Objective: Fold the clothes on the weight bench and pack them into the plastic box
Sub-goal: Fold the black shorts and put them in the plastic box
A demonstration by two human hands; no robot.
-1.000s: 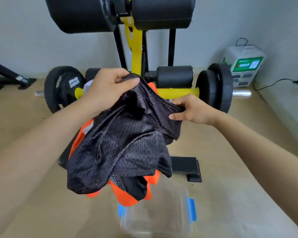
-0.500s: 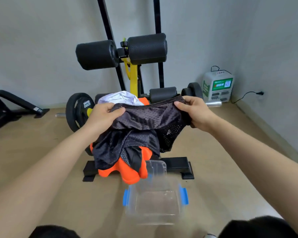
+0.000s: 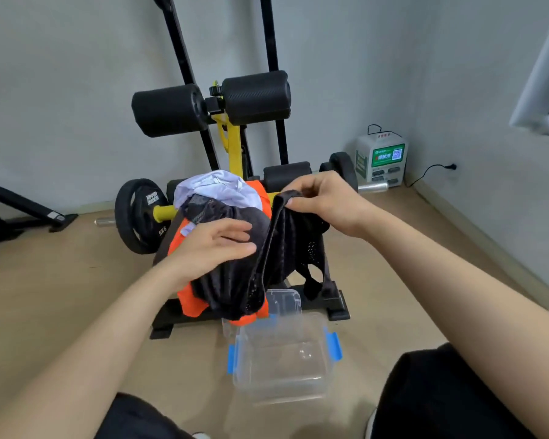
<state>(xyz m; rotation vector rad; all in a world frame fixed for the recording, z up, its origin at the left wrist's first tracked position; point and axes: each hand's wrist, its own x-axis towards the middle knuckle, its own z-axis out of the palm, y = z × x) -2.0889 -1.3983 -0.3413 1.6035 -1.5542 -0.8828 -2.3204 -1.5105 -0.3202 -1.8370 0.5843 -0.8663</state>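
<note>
A black mesh garment (image 3: 235,274) lies bunched on the weight bench (image 3: 333,308), over an orange garment (image 3: 187,299) and a white one (image 3: 216,188). My right hand (image 3: 324,201) pinches the black garment's edge and holds it up above the bench. My left hand (image 3: 216,245) rests flat with straight fingers on the black cloth to the left of the raised fold. A clear plastic box (image 3: 282,362) with blue clips sits open on the floor in front of the bench, with nothing in it.
Black foam rollers (image 3: 213,106) and a yellow post rise behind the bench. A barbell with a black plate (image 3: 137,217) lies on the floor behind. A white charging unit (image 3: 381,160) stands in the right corner. My knees show at the bottom edge.
My left hand let go of the black garment's waistband and now lies flat on the cloth. My right hand kept its pinch. The view has pulled back from the bench.
</note>
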